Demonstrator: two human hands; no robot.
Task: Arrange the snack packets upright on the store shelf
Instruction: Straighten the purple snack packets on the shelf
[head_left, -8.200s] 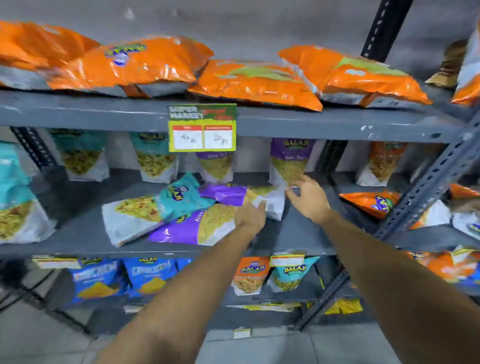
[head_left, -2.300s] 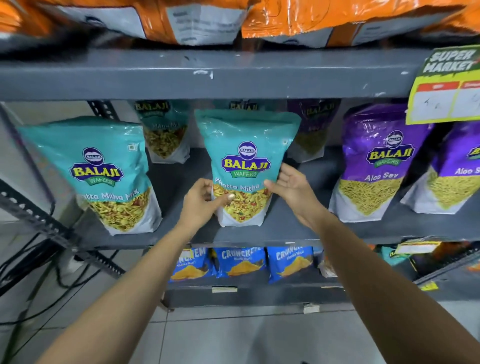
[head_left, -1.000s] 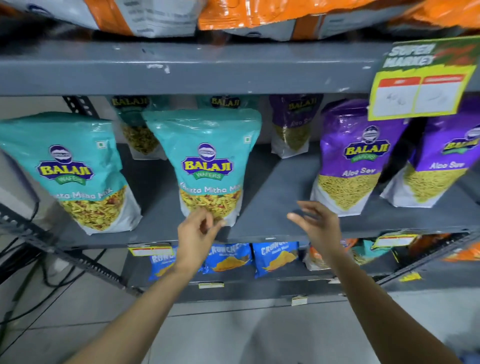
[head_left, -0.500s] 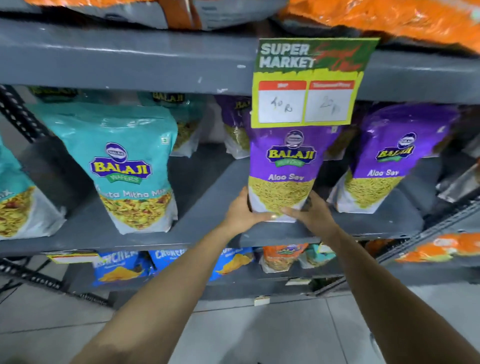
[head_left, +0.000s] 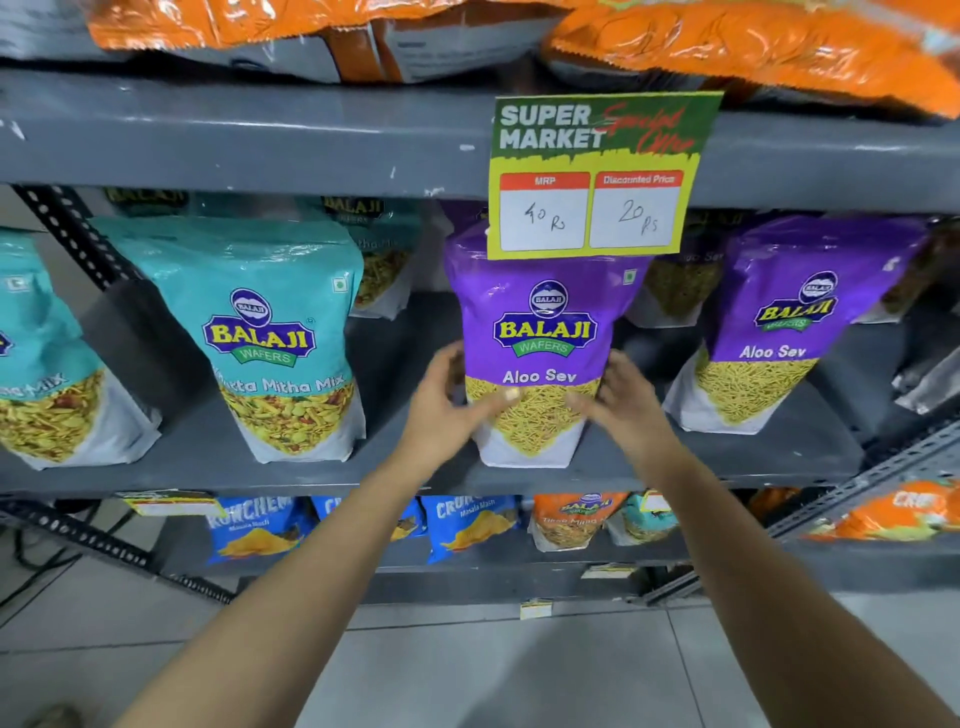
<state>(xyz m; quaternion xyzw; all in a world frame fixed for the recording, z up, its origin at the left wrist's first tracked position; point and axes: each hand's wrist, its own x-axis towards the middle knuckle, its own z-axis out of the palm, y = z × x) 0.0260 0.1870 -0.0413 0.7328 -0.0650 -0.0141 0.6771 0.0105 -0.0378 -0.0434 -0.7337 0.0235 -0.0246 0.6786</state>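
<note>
A purple Aloo Sev packet (head_left: 540, 332) stands upright at the front of the grey middle shelf (head_left: 197, 470). My left hand (head_left: 447, 410) holds its lower left side, thumb on the front. My right hand (head_left: 618, 400) holds its lower right side, fingers across the front. A second purple Aloo Sev packet (head_left: 779, 332) stands upright to the right. A teal Khatta Mitha Mix packet (head_left: 270, 338) stands upright to the left, and another teal packet (head_left: 36, 374) is cut off by the left edge. More packets stand behind them, mostly hidden.
A Super Market price tag (head_left: 597, 176) hangs from the upper shelf edge over the held packet's top. Orange packets (head_left: 753, 47) lie flat on the top shelf. Blue and orange packets (head_left: 249, 530) stand on the lower shelf. A perforated metal post (head_left: 67, 234) slants at left.
My hands left the teal packet and moved right to the purple Aloo Sev packet. Since half a second ago they have slid from its base up to its lower sides.
</note>
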